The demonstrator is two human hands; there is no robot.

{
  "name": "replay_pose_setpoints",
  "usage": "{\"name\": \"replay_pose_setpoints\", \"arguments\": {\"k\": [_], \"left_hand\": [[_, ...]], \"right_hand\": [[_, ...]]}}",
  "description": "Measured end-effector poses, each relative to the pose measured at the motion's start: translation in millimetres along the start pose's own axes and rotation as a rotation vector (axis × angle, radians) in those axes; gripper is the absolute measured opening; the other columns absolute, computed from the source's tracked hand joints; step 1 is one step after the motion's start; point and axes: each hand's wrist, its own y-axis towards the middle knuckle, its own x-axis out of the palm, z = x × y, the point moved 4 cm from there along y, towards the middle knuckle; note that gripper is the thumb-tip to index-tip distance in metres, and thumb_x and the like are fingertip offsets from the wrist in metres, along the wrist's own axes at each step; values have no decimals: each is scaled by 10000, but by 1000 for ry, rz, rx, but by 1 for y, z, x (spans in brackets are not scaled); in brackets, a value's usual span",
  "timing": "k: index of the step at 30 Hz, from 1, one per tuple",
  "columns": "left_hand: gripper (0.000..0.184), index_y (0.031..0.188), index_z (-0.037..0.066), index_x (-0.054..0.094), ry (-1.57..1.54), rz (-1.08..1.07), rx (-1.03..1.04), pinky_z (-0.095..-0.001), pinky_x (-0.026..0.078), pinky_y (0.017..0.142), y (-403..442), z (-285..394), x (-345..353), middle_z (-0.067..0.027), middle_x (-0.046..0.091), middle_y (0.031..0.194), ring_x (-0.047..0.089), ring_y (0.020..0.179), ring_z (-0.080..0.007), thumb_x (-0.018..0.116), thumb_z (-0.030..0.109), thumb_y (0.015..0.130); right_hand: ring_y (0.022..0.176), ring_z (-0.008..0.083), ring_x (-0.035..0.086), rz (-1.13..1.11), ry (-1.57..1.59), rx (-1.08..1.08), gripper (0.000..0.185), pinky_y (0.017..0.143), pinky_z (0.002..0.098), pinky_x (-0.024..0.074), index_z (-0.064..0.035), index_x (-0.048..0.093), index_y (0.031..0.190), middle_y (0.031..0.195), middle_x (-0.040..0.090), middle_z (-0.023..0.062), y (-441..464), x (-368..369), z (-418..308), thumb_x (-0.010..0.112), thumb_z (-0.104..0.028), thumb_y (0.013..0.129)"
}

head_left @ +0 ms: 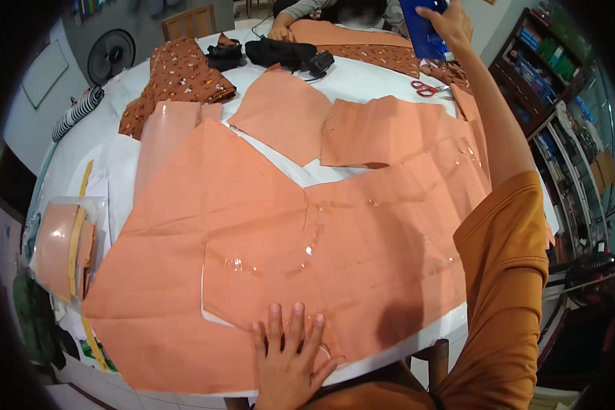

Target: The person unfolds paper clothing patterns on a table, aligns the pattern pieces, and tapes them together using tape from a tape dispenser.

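Large sheets of orange pattern paper (pixel 184 205), joined with strips of shiny clear tape, spread over the white table. My left hand (pixel 289 355) lies flat on the paper near the front edge, fingers spread, holding nothing. Raised at the upper right, my right hand (pixel 451 26) grips a flat, glossy blue object (pixel 422 31); its top is cut off by the frame and I cannot make out its kind. Two smaller orange pattern pieces, one pointed (pixel 287 113) and one roughly rectangular (pixel 389 130), lie beyond the big sheets.
Red-handled scissors (pixel 425 88) lie at the back right. Brown floral fabric (pixel 184 75) and black items (pixel 280 51) sit at the back. A plastic packet (pixel 56 242) and yellow measuring tape (pixel 94 342) are at left. Another person's hand (pixel 280 31) rests across the table.
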Motion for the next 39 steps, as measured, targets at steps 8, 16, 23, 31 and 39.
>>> {"name": "replay_pose_setpoints", "arguments": {"k": [8, 16, 23, 31, 39], "left_hand": [[709, 1450, 143, 474, 107, 105, 21, -612, 108, 1157, -4, 1, 5, -147, 338, 1551, 199, 1461, -408, 558, 581, 899], [732, 1465, 156, 453, 152, 171, 51, -600, 113, 1162, -6, 0, 10, -144, 360, 1537, 220, 1453, -402, 508, 629, 909], [730, 1472, 170, 442, 118, 165, 49, -599, 131, 1159, -7, -1, 9, -161, 346, 1542, 216, 1450, -423, 511, 628, 909], [732, 1474, 163, 437, 86, 136, 42, -606, 154, 1151, -5, -3, 9, -165, 325, 1551, 206, 1449, -440, 534, 613, 905], [736, 1463, 143, 449, 81, 157, 52, -605, 175, 1144, -5, -2, 10, -169, 335, 1541, 219, 1439, -447, 553, 602, 898]], "right_hand": [[847, 244, 689, -18, 478, -383, 562, 768, 361, 562, -17, 642, 1180, 1000, 708, 160, -28, -127, -83, 802, -228, 685], [955, 328, 685, -541, 275, -470, 743, 845, 399, 537, -8, 650, 1175, 1010, 689, 215, -135, -60, -110, 781, -495, 629], [1000, 402, 655, -751, 125, -377, 663, 828, 489, 514, -12, 626, 1091, 1060, 667, 242, -228, -9, -126, 795, -433, 608], [880, 358, 684, -765, 119, -409, 581, 731, 426, 534, 36, 656, 952, 941, 697, 213, -258, 25, -128, 778, -394, 582], [883, 388, 678, -736, 141, -428, 642, 754, 459, 539, 59, 628, 1016, 976, 683, 261, -264, 39, -123, 779, -399, 593]]}}
